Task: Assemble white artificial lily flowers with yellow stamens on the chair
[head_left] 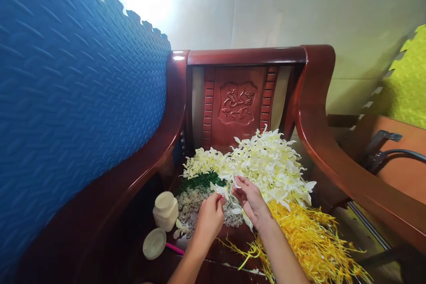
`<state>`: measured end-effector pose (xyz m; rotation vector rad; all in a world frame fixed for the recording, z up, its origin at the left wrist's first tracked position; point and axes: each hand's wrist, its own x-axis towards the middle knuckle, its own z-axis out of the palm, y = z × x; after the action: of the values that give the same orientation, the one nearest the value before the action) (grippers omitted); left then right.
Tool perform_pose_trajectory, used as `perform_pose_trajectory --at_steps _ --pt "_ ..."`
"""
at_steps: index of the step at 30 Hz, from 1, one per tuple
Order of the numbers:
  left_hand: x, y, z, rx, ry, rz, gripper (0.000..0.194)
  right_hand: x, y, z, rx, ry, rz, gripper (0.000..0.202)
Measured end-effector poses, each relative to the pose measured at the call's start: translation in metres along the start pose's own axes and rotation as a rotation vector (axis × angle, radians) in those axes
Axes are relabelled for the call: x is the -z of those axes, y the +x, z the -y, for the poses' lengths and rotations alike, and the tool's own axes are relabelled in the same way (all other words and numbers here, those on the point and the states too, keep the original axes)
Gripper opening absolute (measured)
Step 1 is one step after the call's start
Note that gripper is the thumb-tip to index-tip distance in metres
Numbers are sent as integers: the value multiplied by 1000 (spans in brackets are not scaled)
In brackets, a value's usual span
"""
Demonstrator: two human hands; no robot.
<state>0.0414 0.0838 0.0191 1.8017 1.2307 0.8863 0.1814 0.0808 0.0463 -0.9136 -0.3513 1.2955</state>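
My left hand [211,215] is closed in a pinch, with the tip of a small pink thing [220,197] showing at its fingertips. What it is I cannot make out, as the fingers cover most of it. A white artificial flower [221,190] touches or sits just above those fingertips. Close on its right, my right hand [251,202] pinches a white petal-like flower piece [236,182] between thumb and fingers. Behind both hands lies a large heap of white artificial flowers [266,164]. Yellow thread-like stems [299,239] are piled beside my right forearm.
A white jar [165,211] stands on the dark wooden seat, left of my hands. In front lie a round lid [154,244] and a pink stick [175,249]. Pale wire loops [193,199] and green pieces [199,181] lie behind. Wooden armrests [319,142] flank the seat; a blue foam mat [83,97] stands left.
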Motion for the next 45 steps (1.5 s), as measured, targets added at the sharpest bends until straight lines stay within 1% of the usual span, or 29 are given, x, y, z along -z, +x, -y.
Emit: perform_pose_trajectory --at_steps 4,6,9,12,15,17,19,20,22,23,24,26,29,31,36,41,45 --pt "-2 5 5 43 -235 71 22 -1 -2 1 -26 97 18 34" --pt "-2 6 5 40 -295 79 21 -2 -4 2 -39 149 23 34" --pt "0 6 5 26 -323 60 22 -5 -9 5 -58 194 28 33" --pt "0 6 5 23 -320 62 23 -7 -14 6 -73 182 37 30" --pt "0 7 5 24 -318 64 24 -8 -16 6 -68 127 39 29" --pt "1 7 4 20 -323 68 27 -7 -15 6 -45 38 50 28" --pt "2 7 1 8 -325 67 29 -4 -15 8 22 -163 60 25" --pt "3 6 -1 2 -327 63 30 -2 -15 10 100 -313 58 23" --pt "5 5 -5 -10 -341 61 29 1 -19 16 338 -632 25 24" --pt "6 4 -7 -18 -353 63 28 2 -22 18 470 -756 8 26" --pt "7 3 -9 -28 -364 68 27 3 -26 21 584 -833 -1 26" --pt "8 2 -14 -54 -380 83 25 2 -33 25 713 -878 34 26" --pt "10 -1 -19 -86 -386 106 23 -3 -39 25 763 -866 124 22" --pt "10 -2 -21 -108 -392 118 22 -6 -39 22 763 -859 153 21" --pt "13 -4 -24 -130 -417 148 19 -8 -40 20 750 -840 194 20" --pt "15 -5 -26 -139 -421 136 17 -4 -43 21 746 -821 204 20" --pt "15 -5 -27 -154 -447 129 18 -1 -41 18 736 -833 210 22"
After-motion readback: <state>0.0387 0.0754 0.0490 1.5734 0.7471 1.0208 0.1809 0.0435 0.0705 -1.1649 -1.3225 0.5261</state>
